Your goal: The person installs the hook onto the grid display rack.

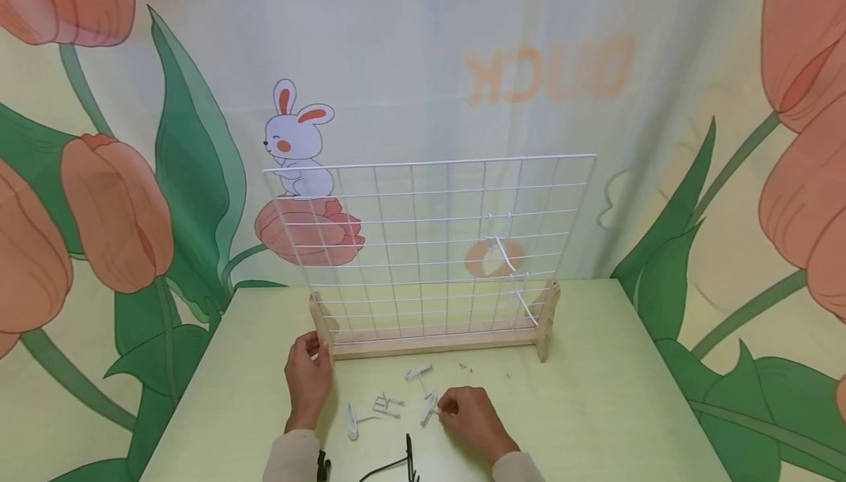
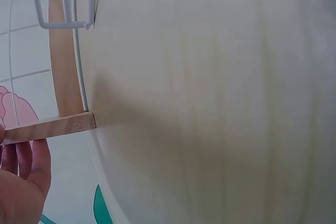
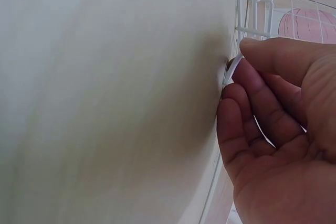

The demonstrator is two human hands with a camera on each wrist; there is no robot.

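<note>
A white wire grid panel (image 1: 423, 247) stands upright in a wooden base (image 1: 436, 342) on a pale green table (image 1: 595, 408). My left hand (image 1: 316, 346) grips the base's left wooden foot (image 2: 52, 129); its fingers (image 2: 23, 171) lie against the wood. My right hand (image 1: 444, 407) pinches a small white hook (image 3: 232, 72) between thumb and fingers, low over the table in front of the base. Several loose white hooks (image 1: 388, 403) lie between my hands. Two white hooks (image 1: 505, 250) hang on the right side of the grid.
A black wire piece (image 1: 408, 456) lies at the table's near edge between my sleeves. A printed curtain with tulips and a rabbit (image 1: 297, 137) hangs close behind the table. Bare tabletop extends to the right of the base.
</note>
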